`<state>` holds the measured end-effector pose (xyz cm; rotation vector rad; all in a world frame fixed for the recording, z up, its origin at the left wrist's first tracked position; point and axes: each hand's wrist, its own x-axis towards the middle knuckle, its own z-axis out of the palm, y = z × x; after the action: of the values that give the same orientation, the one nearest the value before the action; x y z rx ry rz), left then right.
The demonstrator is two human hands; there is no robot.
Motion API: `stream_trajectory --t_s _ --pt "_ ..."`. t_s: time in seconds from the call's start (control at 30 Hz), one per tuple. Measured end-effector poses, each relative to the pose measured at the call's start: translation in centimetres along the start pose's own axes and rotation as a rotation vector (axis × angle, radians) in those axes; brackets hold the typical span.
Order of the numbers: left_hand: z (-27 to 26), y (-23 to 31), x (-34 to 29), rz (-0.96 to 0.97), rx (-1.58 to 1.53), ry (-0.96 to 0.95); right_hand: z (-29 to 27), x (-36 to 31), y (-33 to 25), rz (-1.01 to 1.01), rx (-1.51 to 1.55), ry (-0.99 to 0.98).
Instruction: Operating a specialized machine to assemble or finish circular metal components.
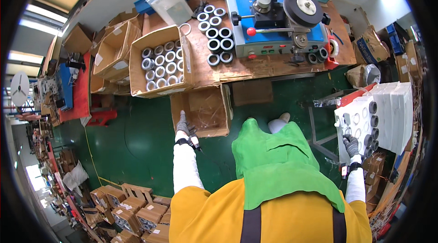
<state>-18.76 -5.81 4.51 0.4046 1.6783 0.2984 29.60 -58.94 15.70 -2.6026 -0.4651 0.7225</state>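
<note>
My left hand (186, 130), in a grey glove, is at the near left corner of an open brown cardboard box (205, 114). One finger lies up along the box's wall and the others curl at its edge, closed on it. Only some scraps show inside. To the right, my right hand (351, 146), also gloved, rests with curled fingers at the near side of a white foam tray (343, 114). What lies under those fingers is hidden. Several dark-sided rings (374, 121) stand along the tray's right side.
On the wooden bench (205, 72), a cardboard box (137, 67) holds rows of rings; more rings (220, 44) stand beside it. A blue machine (273, 47) with black rollers (302, 8) is behind. White foam sheets (394, 115) stack at right. A metal frame (315, 126) stands near my legs.
</note>
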Motion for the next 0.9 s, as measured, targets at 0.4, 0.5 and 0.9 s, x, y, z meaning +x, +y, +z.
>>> stream_trajectory --t_s 0.4,0.5,0.9 --pt "-3.3 -2.4 9.6 0.168 0.077 -0.030 -0.3 -2.4 -2.3 -0.022 -0.346 -0.184" --pt "-10.8 -1.6 15.4 -0.016 0.160 -0.342 0.7 -1.1 -3.1 0.026 -0.254 -0.132" --pt "-4.4 6.9 16.5 -0.451 0.359 -0.791 2.2 -0.1 3.5 0.233 0.171 0.017"
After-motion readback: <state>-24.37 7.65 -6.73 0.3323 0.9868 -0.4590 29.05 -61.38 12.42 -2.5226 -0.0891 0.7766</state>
